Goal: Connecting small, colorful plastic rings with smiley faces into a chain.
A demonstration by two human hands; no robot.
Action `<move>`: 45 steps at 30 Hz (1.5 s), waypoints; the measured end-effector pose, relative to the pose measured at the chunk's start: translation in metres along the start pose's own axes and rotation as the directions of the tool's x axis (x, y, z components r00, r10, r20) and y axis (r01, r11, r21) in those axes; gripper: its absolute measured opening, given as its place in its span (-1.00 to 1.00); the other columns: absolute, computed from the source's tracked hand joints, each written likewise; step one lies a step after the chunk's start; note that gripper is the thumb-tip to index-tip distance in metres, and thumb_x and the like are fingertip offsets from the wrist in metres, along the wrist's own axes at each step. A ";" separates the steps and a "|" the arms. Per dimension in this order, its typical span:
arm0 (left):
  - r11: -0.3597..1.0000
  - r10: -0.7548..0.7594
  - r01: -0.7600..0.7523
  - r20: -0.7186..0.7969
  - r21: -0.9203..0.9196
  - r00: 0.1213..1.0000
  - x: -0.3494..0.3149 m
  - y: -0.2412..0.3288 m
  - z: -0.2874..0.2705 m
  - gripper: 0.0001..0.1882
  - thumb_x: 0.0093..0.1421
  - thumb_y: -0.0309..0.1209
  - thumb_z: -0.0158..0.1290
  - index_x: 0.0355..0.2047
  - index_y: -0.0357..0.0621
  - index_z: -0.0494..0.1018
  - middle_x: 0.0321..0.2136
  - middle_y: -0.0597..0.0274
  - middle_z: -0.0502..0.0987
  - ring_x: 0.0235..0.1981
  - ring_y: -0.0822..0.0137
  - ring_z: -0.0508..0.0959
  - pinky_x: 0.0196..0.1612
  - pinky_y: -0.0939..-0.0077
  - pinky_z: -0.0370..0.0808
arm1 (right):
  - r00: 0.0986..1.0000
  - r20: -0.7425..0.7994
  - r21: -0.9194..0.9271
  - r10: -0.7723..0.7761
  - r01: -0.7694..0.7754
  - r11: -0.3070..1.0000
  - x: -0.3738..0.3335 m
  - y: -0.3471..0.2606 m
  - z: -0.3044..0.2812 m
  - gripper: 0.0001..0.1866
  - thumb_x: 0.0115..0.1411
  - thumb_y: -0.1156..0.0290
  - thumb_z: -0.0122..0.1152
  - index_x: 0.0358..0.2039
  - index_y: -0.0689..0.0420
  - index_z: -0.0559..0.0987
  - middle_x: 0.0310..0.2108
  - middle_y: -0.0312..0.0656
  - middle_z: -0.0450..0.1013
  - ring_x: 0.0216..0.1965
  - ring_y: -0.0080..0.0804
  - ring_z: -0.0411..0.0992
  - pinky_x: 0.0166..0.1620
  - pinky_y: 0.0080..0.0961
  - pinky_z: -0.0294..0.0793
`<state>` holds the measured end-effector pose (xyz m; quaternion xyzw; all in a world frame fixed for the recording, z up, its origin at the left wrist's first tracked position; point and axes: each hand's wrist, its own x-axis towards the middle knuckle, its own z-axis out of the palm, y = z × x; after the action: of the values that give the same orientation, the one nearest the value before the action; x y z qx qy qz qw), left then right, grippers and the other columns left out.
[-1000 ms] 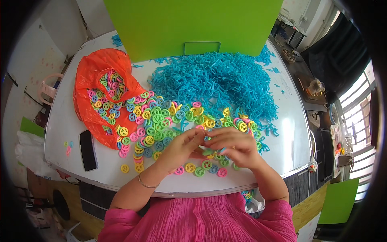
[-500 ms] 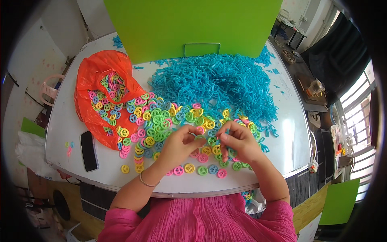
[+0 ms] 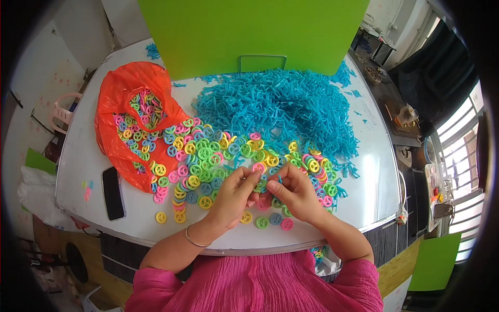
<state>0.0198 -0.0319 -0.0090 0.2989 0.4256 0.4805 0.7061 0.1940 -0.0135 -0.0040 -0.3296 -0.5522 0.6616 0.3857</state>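
Note:
My left hand is closed in a pinch over the scattered wheels. At its fingertips is a small plastic wheel, mostly covered by the fingers. Close beside it, my right hand pinches a small blue plastic piece, which pokes up between thumb and forefinger. The two sets of fingertips nearly meet, and whether the two parts touch is hidden. Under and around both hands lie many spoked wheels in pink, yellow, green and blue. Beyond them rises a large heap of blue plastic pieces.
An orange-red plastic bag spills wheels onto the white table at the left. A dark phone lies in front of it. At the back stands a bright green board with a wire handle.
My hands have come together, the left moving right and the right moving slightly left. The wheel and the blue piece are now close to each other at the fingertips.

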 end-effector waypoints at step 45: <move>0.850 0.429 -0.397 -0.018 0.346 0.903 -0.012 -0.004 0.016 -0.79 0.35 -0.30 -0.08 -0.38 -0.14 0.25 -0.61 0.39 0.40 -0.67 0.66 0.41 -0.66 0.80 0.30 | 0.989 -0.106 -0.128 -0.107 0.093 0.987 -0.006 -0.001 0.007 -0.89 0.25 0.50 0.15 -0.30 0.27 0.45 -0.51 -0.24 0.50 -0.46 -0.62 0.47 -0.46 -0.67 0.41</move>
<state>0.0332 -0.0447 -0.0014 0.4755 0.4596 0.5555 0.5040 0.1907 -0.0219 -0.0012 -0.3614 -0.5851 0.5866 0.4278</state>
